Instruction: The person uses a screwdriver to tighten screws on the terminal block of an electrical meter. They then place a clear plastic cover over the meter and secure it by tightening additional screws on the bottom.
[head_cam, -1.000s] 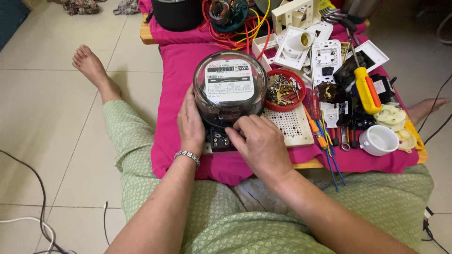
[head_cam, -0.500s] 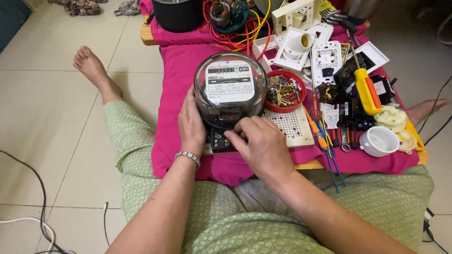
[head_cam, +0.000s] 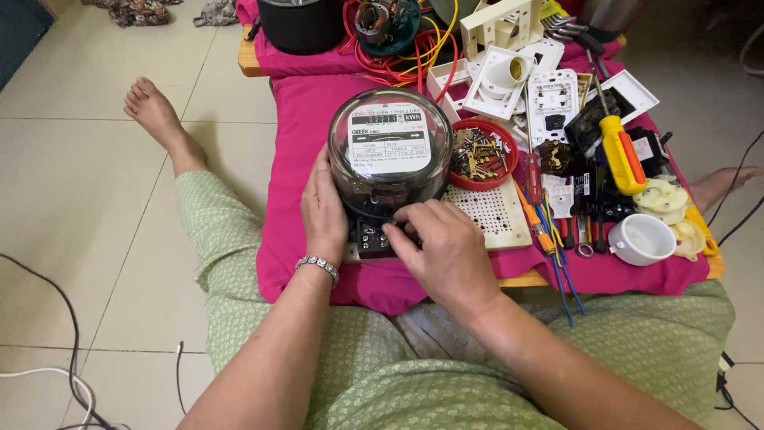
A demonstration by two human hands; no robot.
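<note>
**Both hands on the glass-domed meter**

We sit cross-legged at a low desk (head_cam: 525,280) draped in a pink cloth (head_cam: 306,127). The electricity meter (head_cam: 390,151), a round glass dome over a black base, stands upright near the desk's front edge, at about 12 o'clock from our lap.

Our left hand (head_cam: 322,209) lies flat against the meter's 9 o'clock side, fingers together and pointing up along the glass, thumb tucked toward the base; it steadies the meter rather than wrapping around it. A beaded bracelet (head_cam: 317,266) circles that wrist, and the forearm runs back toward 7 o'clock.

Our right hand (head_cam: 444,247) comes in from 5 o'clock, palm down, knuckles up. Its fingers (head_cam: 402,231) curl together onto the black terminal block (head_cam: 370,239) at the meter's 6 o'clock foot. We cannot tell whether they pinch anything small there.

At the meter's 3 o'clock sits a red bowl (head_cam: 484,153) of brass screws and fittings, just beside the dome. Below the bowl lies a white perforated board (head_cam: 497,213), touching the right hand's far side. Further toward 3 o'clock rest a yellow-handled screwdriver (head_cam: 621,153) and a white cup (head_cam: 641,239). Red and yellow wires (head_cam: 414,60) tangle at 12 o'clock.
</note>
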